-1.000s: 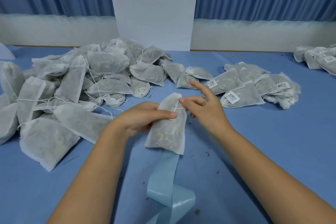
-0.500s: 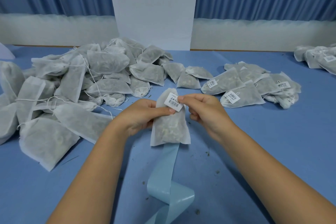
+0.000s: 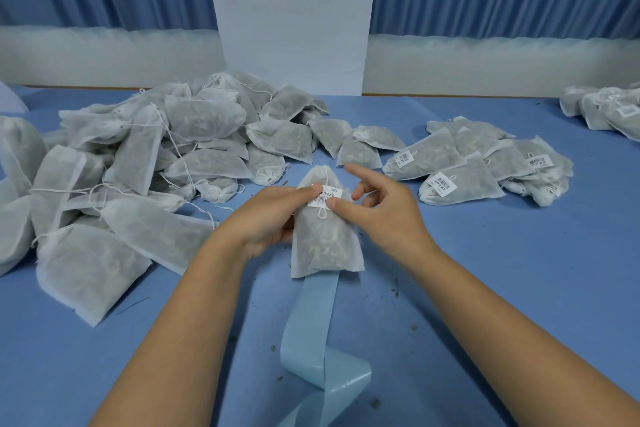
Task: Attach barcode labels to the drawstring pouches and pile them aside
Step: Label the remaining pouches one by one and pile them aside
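Observation:
My left hand grips a white mesh drawstring pouch at the table's middle, thumb on top near its neck. A white barcode label lies on the pouch's upper part, over the drawstring loop. The thumb of my right hand presses the label's lower right edge; its index finger points up and away, and the other fingers are loosely bent and hold nothing.
A pale blue label backing strip runs from under the pouch toward me and curls. A big heap of unlabelled pouches fills the left. Labelled pouches lie at the right, more labelled pouches at the far right. A white board stands behind.
One second ago my right hand pinched the drawstring; then it brought a label to the pouch's neck. Now the label lies on the pouch and my right fingers have spread.

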A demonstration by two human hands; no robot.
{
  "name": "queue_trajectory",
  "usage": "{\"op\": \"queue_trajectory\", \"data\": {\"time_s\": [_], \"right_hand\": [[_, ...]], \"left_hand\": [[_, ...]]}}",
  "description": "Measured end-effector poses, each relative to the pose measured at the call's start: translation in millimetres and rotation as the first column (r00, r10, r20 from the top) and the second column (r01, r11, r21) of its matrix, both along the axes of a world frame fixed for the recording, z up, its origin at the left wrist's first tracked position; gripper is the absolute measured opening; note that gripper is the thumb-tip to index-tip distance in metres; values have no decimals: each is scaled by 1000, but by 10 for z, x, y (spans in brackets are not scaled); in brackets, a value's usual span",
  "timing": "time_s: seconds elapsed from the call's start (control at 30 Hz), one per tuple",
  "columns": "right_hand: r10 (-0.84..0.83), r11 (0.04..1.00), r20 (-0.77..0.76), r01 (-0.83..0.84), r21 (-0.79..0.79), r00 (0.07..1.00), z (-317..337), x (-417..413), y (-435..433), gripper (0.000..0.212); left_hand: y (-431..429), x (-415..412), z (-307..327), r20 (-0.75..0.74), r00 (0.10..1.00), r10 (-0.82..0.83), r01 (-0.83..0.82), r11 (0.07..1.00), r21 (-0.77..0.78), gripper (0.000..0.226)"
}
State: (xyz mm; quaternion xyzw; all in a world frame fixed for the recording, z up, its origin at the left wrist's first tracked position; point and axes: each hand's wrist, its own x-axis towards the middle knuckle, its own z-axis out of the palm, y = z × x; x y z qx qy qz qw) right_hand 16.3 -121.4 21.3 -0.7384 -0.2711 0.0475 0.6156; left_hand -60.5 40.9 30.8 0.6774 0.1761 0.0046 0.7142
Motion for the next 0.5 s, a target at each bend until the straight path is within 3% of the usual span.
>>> {"op": "queue_trajectory", "data": {"time_s": [0.17, 0.3, 0.4, 0.5], "right_hand": [[92, 996, -331, -94, 9, 939, 57, 35, -37, 18], [227, 974, -465, -195, 117, 856, 41, 63, -43, 13], [171, 985, -436, -138, 107, 883, 42, 49, -22, 12], [88, 995, -274, -95, -10, 958, 61, 25, -11, 20]], "left_hand": [[-8, 6, 21, 29, 1000, -1, 3, 997, -76, 29], [-13, -2, 10, 48, 998, -41, 44, 998, -54, 25], [-16, 21, -25, 48, 999, -2, 4, 999, -33, 25], [-12, 70, -46, 52, 995, 88, -85, 995, -44, 27]]}}
